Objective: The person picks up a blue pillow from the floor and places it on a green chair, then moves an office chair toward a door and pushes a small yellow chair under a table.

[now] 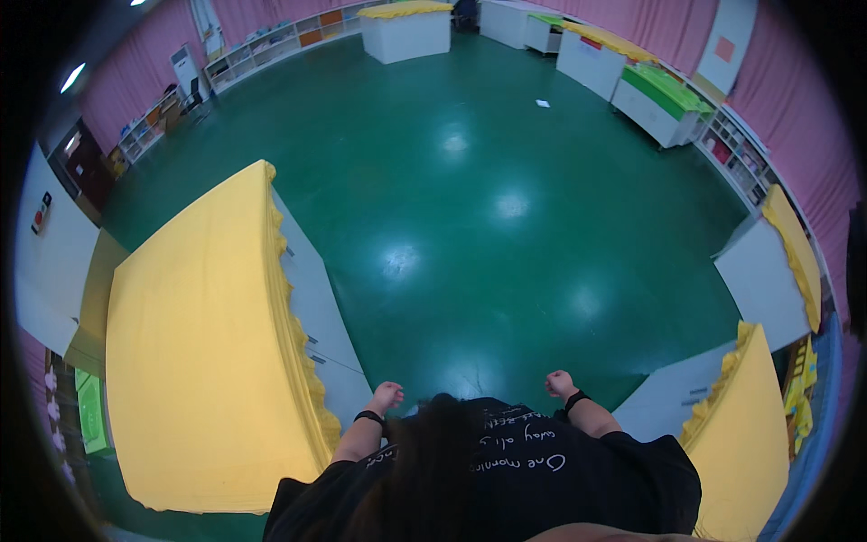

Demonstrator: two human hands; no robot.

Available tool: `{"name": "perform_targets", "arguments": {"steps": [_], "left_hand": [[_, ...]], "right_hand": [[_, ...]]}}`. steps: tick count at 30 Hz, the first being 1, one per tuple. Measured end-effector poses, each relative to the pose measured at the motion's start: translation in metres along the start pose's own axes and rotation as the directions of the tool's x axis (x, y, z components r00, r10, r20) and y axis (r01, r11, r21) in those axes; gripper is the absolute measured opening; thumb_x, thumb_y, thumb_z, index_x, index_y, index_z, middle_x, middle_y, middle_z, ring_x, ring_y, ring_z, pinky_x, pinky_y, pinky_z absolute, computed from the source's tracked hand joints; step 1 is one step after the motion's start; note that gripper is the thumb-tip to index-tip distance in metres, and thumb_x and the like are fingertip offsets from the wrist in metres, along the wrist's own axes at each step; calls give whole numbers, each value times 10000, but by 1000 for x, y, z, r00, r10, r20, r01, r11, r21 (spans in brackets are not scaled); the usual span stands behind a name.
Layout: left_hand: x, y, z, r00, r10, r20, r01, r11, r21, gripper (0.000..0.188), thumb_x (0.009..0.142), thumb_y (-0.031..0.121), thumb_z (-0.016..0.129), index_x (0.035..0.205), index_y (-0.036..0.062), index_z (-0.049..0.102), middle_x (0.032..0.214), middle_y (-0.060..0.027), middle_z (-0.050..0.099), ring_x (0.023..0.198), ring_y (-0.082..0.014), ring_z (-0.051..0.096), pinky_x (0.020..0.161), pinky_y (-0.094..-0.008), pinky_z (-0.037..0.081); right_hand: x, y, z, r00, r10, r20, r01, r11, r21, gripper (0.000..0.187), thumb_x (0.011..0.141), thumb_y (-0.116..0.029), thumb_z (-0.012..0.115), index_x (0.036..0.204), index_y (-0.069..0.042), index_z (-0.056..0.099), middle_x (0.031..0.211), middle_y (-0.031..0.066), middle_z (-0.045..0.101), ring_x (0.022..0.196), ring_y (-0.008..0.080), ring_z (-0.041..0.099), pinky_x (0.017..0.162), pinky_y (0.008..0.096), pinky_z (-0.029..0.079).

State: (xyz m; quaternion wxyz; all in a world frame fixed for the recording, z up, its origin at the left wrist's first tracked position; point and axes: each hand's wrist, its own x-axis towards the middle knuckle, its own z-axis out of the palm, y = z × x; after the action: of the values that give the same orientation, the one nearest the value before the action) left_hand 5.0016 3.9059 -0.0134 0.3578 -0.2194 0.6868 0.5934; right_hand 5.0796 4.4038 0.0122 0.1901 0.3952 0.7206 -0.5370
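Observation:
Both arms hang forward and out from my black shirt (542, 474). My left hand (388, 396) is curled into a loose fist above the green floor, close to the right side of a large table with a yellow cloth (203, 352). My right hand (560, 385) is also closed and holds nothing that I can see. It is nearest to a white cabinet on the right, topped with another yellow cloth (745, 443). Each wrist wears a black band. Neither hand touches a table.
Green floor (452, 199) stretches ahead between the tables. A white sheet (543, 104) lies on it. Far off stand a yellow-topped white cabinet (406, 38) and a green-topped unit (664, 95). Low shelves (736, 154) and pink curtains (804, 99) line the walls.

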Motion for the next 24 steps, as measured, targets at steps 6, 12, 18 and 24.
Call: {"name": "perform_targets", "arguments": {"steps": [6, 12, 18, 24], "left_hand": [[48, -1, -63, 988, -151, 4, 151, 985, -88, 128, 783, 171, 428, 839, 69, 481, 691, -59, 531, 606, -188, 531, 517, -323, 440], [124, -29, -124, 893, -442, -82, 156, 477, -865, 135, 779, 136, 379, 711, 39, 443, 564, -118, 461, 520, -252, 493, 499, -347, 428], [208, 98, -192, 943, -316, -105, 186, 761, -621, 128, 758, 151, 417, 711, 41, 463, 557, -95, 472, 499, -213, 478, 444, -328, 397], [310, 312, -224, 949, -86, -304, 18, 976, -218, 138, 742, 178, 457, 748, 46, 497, 581, -50, 498, 501, -159, 481, 422, -299, 386]], "right_hand": [[86, -96, 34, 984, 101, 148, -74, 981, -179, 125, 754, -165, 484, 828, -66, 498, 690, 51, 544, 563, 170, 543, 432, 296, 442], [191, -196, 71, 979, -2, 205, 70, 944, -322, 171, 739, -174, 485, 808, -27, 536, 684, 69, 565, 564, 191, 562, 498, 313, 463], [265, -371, 123, 972, -51, 228, 136, 918, -372, 210, 740, -158, 472, 886, -19, 531, 726, 103, 577, 585, 202, 577, 493, 294, 464], [363, -487, 185, 949, -123, 290, 193, 955, -226, 220, 770, -165, 458, 941, -34, 498, 787, 91, 573, 612, 190, 574, 484, 309, 459]]}}
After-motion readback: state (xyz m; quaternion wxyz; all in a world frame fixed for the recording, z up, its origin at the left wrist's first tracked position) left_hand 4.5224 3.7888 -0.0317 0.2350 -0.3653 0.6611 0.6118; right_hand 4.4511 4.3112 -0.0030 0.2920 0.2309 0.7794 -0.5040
